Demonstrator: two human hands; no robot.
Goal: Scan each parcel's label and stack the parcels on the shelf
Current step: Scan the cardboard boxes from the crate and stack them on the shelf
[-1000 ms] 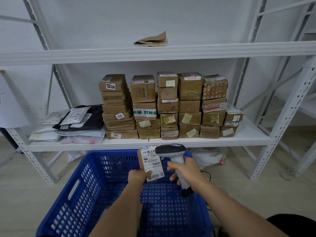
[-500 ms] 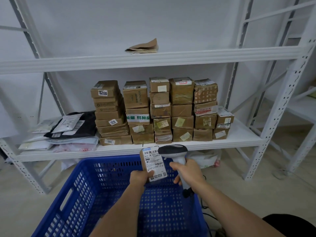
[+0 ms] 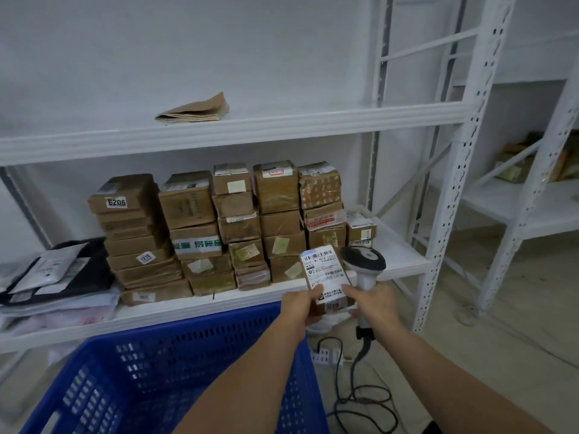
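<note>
A small brown parcel point(image 3: 324, 274) with a white barcode label facing me is held up by my left hand point(image 3: 299, 306), which grips its lower left corner. My right hand point(image 3: 374, 303) is shut on the handle of a grey barcode scanner point(image 3: 363, 261), and its thumb touches the parcel's lower right. The scanner head sits just right of the label. Behind them, rows of stacked brown parcels point(image 3: 219, 227) fill the middle shelf point(image 3: 404, 261), which has bare board at its right end.
A blue plastic crate point(image 3: 150, 377) stands below my arms, with no parcels visible in it. Flat mail bags point(image 3: 53, 277) lie at the shelf's left. A folded paper bag point(image 3: 194, 109) rests on the upper shelf. A power strip point(image 3: 326, 355) and scanner cable lie on the floor. White uprights stand right.
Both hands have moved right and forward with the parcel and scanner, from over the crate to its right edge near the shelf front. The view has turned to the right.
</note>
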